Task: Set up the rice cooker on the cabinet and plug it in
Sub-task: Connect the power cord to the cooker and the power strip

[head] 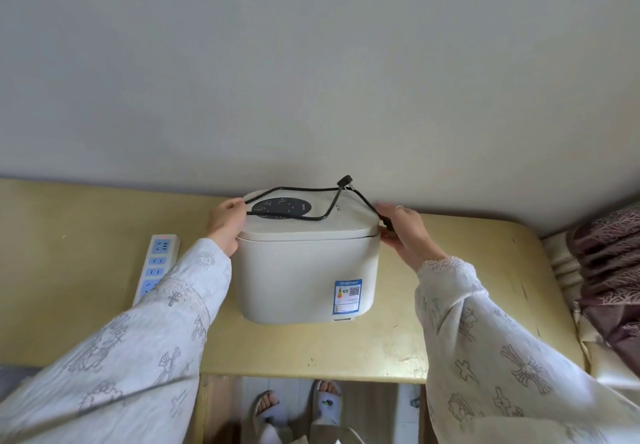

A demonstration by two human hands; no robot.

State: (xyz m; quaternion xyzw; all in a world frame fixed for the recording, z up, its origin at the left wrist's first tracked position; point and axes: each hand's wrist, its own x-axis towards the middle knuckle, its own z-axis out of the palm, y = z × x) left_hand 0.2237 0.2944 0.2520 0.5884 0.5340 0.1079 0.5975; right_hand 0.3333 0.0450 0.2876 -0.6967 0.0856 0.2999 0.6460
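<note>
A white rice cooker (304, 270) with a dark round control panel on its lid stands on the yellow cabinet top (86, 270), close to the wall. A black power cord (311, 188) lies looped over the lid, its plug (345, 181) sticking up at the back right. My left hand (225, 224) grips the cooker's upper left side and pinches the cord there. My right hand (407, 232) is against the upper right side, fingers closed on the cord's connector end. A white and blue power strip (157, 263) lies flat on the cabinet left of the cooker, partly under my left sleeve.
The grey wall (311, 80) rises right behind the cabinet. A bed with patterned purple and cream bedding (609, 288) adjoins the cabinet's right end. Below the cabinet's front edge, two feet in slippers (298, 409) stand on the floor.
</note>
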